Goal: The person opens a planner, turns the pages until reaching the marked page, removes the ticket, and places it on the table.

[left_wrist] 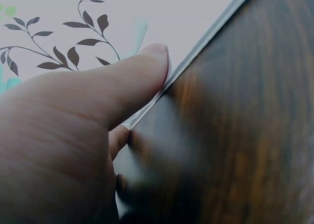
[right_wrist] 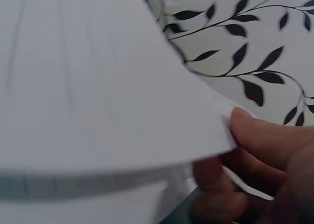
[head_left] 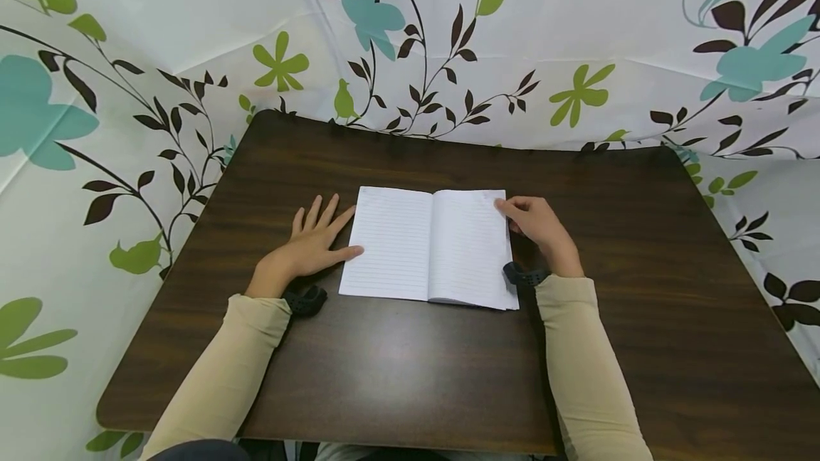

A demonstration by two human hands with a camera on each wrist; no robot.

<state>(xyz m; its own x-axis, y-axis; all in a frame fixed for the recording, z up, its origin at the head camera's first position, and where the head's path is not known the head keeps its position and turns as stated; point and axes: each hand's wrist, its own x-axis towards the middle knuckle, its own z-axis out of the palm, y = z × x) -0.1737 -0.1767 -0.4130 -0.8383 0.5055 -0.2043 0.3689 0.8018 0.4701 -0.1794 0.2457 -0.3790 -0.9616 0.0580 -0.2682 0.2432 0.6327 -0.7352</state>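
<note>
- Head view: an open notebook [head_left: 430, 246] lies mid-table [head_left: 640, 269]; left hand [head_left: 314, 237] rests flat beside it, fingers spread.
- Left wrist view adds: its thumb [left_wrist: 132, 79] touches the notebook's edge.
- Right wrist view adds: right hand [right_wrist: 260, 170] pinches a lifted page [right_wrist: 98, 86] corner.

Notebook [head_left: 429, 244] on table [head_left: 410, 375]; left hand [head_left: 314, 237] left, right hand [head_left: 534, 223] right.

- Dark brown wooden table [head_left: 410, 375], wood grain showing, filling the scene's middle.
- White floral cloth backdrop [head_left: 576, 20] behind and beside it, printed with teal flowers, green leaves, dark vines.
</note>
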